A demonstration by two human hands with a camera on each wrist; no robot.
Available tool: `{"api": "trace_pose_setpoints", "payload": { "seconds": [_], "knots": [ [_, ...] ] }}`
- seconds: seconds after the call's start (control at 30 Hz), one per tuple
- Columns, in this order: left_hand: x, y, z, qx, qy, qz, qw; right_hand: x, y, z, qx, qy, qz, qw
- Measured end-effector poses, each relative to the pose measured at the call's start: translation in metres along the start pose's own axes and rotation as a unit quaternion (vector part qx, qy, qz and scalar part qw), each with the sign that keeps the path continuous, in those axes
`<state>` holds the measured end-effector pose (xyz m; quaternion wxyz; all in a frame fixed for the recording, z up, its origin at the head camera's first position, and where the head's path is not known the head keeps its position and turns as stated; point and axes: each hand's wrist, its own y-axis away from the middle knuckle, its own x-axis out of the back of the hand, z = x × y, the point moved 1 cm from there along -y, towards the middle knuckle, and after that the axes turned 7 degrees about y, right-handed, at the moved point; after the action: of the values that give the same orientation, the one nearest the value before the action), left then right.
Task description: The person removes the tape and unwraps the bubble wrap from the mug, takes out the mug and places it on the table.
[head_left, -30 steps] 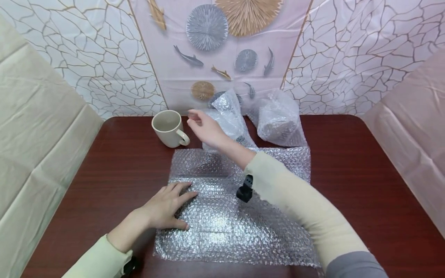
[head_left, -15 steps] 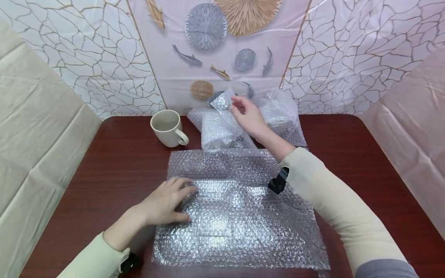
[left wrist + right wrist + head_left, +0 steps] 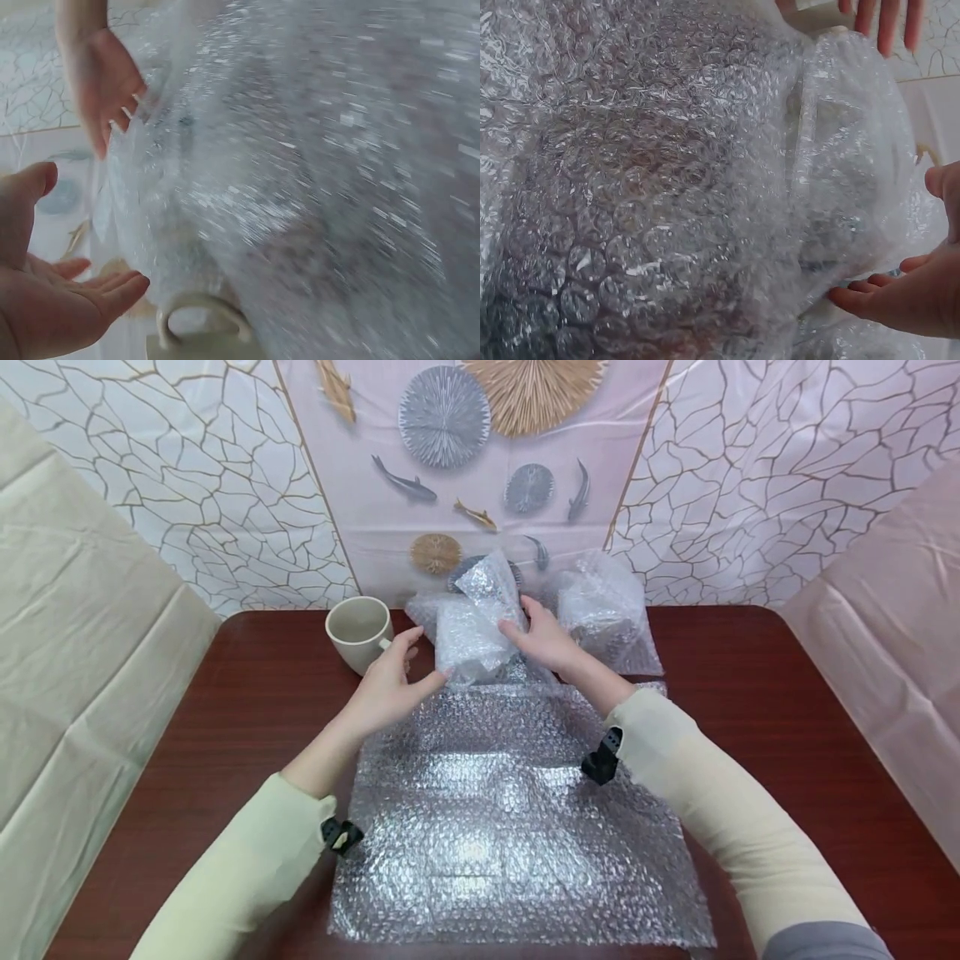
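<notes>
A bundle wrapped in bubble wrap (image 3: 468, 639) sits at the back of the table, with a loose flap standing up from its top. On its left is my left hand (image 3: 390, 685), fingers spread and thumb close to the bundle's lower corner. My right hand (image 3: 551, 639) is at the bundle's right side with its fingers extended; in the right wrist view its fingertips (image 3: 847, 300) meet the wrap's edge. A beige mug (image 3: 356, 631) stands behind my left hand, which partly hides its handle. The handle (image 3: 202, 301) shows in the left wrist view. What the wrap contains is unclear.
A large flat sheet of bubble wrap (image 3: 510, 852) covers the middle and front of the dark red table (image 3: 780, 735). Another wrapped bundle (image 3: 607, 610) stands at the back right. Patterned cloth (image 3: 735, 468) hangs behind the table.
My right hand has moved right from near the mug to the wrapped bundle's right side. My left hand has left the flat sheet and moved forward to the bundle's left. The bundle stays in place.
</notes>
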<state>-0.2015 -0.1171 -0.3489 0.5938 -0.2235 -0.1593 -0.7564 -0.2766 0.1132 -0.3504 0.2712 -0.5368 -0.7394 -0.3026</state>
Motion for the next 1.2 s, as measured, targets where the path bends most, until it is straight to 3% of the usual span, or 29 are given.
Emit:
{"api": "trace_pose_setpoints", "payload": {
  "seconds": [0.17, 0.33, 0.53, 0.7, 0.97, 1.2],
  "knots": [
    [-0.011, -0.026, 0.003, 0.085, 0.017, -0.008, 0.9962, -0.007, -0.002, 0.003, -0.061, 0.006, -0.047, 0.997],
    [-0.021, -0.041, 0.001, 0.101, -0.011, -0.009, 0.9948, -0.009, -0.003, 0.007, -0.059, -0.017, -0.05, 0.997],
    [-0.03, -0.046, 0.0, 0.099, 0.011, 0.011, 0.995, -0.012, -0.003, 0.008, -0.025, -0.065, -0.026, 0.997],
    [-0.033, -0.048, 0.0, 0.071, 0.019, 0.04, 0.9965, -0.013, -0.005, 0.008, -0.012, -0.086, -0.005, 0.996],
    [-0.022, -0.052, 0.013, 0.04, 0.014, 0.08, 0.9958, -0.004, -0.012, -0.003, 0.033, -0.118, 0.037, 0.992],
    [-0.015, -0.049, 0.025, 0.027, 0.018, 0.097, 0.9948, 0.007, -0.009, -0.014, 0.039, -0.118, 0.044, 0.991]
  ]
}}
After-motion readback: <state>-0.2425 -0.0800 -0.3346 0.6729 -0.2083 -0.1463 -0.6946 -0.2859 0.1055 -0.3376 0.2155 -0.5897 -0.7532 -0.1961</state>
